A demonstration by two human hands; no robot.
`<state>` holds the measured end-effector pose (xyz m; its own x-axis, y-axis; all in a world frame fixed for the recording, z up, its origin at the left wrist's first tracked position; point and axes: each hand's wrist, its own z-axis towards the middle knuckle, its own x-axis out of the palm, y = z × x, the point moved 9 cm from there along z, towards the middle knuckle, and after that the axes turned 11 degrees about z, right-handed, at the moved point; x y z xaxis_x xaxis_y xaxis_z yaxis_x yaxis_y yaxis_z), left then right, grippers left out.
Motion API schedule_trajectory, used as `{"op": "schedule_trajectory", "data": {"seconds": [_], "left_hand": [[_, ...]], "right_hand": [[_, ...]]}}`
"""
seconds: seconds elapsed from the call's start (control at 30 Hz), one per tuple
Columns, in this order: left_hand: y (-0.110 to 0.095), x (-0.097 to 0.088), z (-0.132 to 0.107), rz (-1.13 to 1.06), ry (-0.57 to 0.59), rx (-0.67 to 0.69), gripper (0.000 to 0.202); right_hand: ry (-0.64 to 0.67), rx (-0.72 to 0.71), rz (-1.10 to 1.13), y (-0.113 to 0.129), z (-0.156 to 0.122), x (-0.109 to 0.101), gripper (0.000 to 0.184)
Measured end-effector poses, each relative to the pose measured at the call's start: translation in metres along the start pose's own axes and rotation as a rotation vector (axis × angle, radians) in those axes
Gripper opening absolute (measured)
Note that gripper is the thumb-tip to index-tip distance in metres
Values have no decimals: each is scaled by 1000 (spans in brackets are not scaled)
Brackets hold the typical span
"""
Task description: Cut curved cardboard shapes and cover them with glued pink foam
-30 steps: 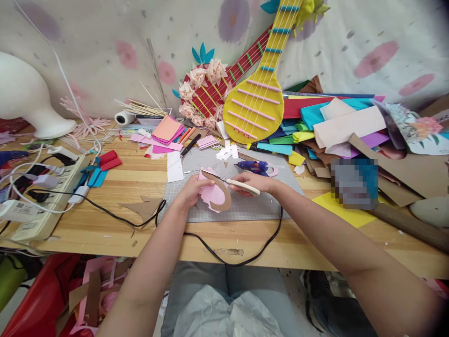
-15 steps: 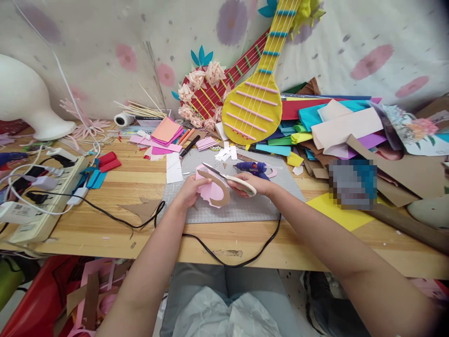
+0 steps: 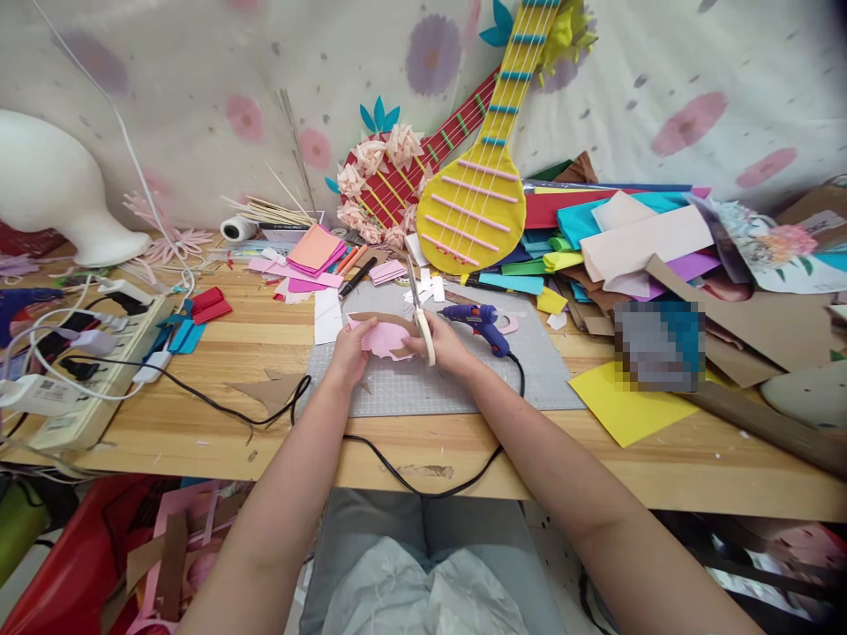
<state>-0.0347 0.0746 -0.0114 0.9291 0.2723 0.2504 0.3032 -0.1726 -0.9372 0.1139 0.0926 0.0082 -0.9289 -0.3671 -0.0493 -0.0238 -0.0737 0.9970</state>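
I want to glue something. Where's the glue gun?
In the head view, the blue glue gun lies on the grey mat, just right of the right hand.

A pixelated patch (image 3: 658, 346) masks something toward the bench's right edge; the right hand (image 3: 451, 349) partly hides the scissors' (image 3: 423, 328) handles.

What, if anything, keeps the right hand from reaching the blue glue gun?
Probably yes, it can reach: the glue gun lies close beside the right hand on the cutting mat, nothing between. But that hand is full, gripping scissors.
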Motion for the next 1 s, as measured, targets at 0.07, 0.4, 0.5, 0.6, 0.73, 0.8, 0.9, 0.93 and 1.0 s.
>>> {"op": "schedule_trajectory", "data": {"seconds": [0.07, 0.4, 0.5, 0.6, 0.73, 0.8, 0.9, 0.93, 1.0], "left_hand": [[1, 2, 1, -83, 36, -24, 29], [28, 64, -26, -262, 441, -215, 52], [24, 76, -39, -336, 564, -247, 64], [29, 81, -49, -292, 674, -331, 79], [44, 94, -68, -221, 946, -487, 99], [49, 98, -79, -164, 1099, -534, 102], [52, 90, -99, 41, 1336, -611, 91], [49, 83, -103, 128, 1392, -615, 85], [35, 67, -95, 234, 1366, -515, 72]], "right_hand": [[-75, 16, 116, -5, 3, -9, 44], [-205, -82, 800, 37, 43, 5, 37], [-221, -123, 859, 45, 55, 16, 38], [-169, -152, 843, 46, 65, 27, 38], [-95, -147, 713, 38, 72, 34, 37], [-67, -113, 605, 32, 72, 32, 37], [-23, -53, 409, 27, 68, 23, 39], [-16, -24, 344, 24, 66, 18, 39], [1, 43, 201, 20, 61, 8, 38]]}}
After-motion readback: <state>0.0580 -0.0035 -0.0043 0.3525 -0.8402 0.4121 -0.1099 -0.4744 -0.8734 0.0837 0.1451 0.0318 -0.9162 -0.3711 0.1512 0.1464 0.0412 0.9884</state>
